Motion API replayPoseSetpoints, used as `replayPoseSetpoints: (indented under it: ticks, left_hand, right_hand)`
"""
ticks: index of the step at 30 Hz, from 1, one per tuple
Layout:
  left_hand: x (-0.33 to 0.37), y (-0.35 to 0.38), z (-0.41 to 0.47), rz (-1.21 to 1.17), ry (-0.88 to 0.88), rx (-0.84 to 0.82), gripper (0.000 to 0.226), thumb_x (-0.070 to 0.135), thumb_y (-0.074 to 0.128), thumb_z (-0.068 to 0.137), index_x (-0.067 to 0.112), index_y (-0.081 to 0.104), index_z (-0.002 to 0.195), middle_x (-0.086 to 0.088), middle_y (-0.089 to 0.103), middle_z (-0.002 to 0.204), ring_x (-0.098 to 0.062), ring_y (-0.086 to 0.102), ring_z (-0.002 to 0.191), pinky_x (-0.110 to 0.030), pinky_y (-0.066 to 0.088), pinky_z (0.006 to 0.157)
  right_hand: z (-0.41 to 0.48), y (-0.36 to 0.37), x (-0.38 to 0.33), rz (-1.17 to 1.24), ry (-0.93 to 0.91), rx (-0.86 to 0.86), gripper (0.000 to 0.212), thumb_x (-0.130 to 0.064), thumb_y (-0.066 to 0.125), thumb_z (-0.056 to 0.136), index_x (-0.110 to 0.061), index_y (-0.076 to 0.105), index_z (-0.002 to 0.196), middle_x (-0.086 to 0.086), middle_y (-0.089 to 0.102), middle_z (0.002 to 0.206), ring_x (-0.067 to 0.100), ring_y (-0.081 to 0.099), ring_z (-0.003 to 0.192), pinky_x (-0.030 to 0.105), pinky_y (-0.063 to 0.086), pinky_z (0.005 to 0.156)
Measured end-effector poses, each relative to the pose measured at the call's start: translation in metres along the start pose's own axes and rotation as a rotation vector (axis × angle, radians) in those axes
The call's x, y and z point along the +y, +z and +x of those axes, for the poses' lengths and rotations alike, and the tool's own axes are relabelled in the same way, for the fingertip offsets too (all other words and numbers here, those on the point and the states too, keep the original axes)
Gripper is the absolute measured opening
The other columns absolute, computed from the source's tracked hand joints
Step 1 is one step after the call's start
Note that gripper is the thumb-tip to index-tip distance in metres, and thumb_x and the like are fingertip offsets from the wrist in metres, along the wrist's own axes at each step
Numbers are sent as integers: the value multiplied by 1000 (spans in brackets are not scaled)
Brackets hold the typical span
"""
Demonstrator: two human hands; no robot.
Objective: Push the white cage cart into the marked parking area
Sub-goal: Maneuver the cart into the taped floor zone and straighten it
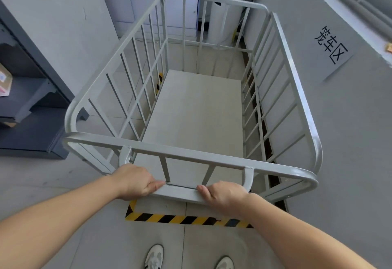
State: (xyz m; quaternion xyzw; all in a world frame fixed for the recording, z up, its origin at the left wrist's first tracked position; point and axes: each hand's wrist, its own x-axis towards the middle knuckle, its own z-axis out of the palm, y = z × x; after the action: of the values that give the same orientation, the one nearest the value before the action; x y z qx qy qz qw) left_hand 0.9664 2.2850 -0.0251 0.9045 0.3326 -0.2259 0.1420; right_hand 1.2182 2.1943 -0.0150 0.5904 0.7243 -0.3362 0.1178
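So the white barred metal cage cart (pixel 197 107) sits right beside the grey wall on our right, inside the yellow-and-black striped floor tape (pixel 186 219). We've got our left hand (pixel 135 180) and right hand (pixel 222 194) both wrapped tight round its flat white push handle (pixel 180 192). A paper wall sign (pixel 332 46) hangs nearby, and dark grey shelving (pixel 27 107) stands off left.

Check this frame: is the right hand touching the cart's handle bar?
Touching. The head view shows the right hand wrapped over the handle bar of the white cage cart, thumb lying along its top.
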Motion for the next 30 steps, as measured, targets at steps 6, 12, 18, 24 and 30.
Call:
replayPoseSetpoints:
  ticks: [6,12,18,24,30]
  left_hand:
    - [39,-10,29,-7,-51,17,71,67,1,87,18,48,66,6,44,59,-12,41,53,-36,52,72]
    - [72,-12,49,-16,-54,27,78,72,-6,80,18,48,66,4,47,60,-14,42,53,-37,51,70]
    - [105,-12,58,-57,-39,2,95,76,-17,67,15,55,71,2,47,60,-15,45,54,-33,46,61]
    - [129,-12,67,-74,-38,1,98,74,-15,70,10,59,75,0,49,61,-16,45,55,-31,42,56]
    - [131,-12,65,-101,-59,18,88,75,-14,70,16,51,68,2,44,58,-14,40,51,-31,42,56]
  right_hand:
    - [-17,-12,46,-6,-2,-6,62,-56,9,97,-17,54,79,6,56,75,24,55,71,33,40,64]
    - [-33,-18,83,-37,2,-51,57,-55,10,97,-21,50,76,0,50,68,24,53,73,34,38,66]
    - [-51,-21,108,-45,-11,-91,53,-53,11,98,-21,52,85,5,57,78,29,59,81,40,48,76]
    - [-69,-22,126,-38,-11,-88,47,-53,11,98,-31,37,65,-1,47,65,19,49,63,35,42,67]
    - [-65,-19,130,-48,-6,-84,57,-57,9,96,-22,43,66,2,49,65,21,49,62,35,40,64]
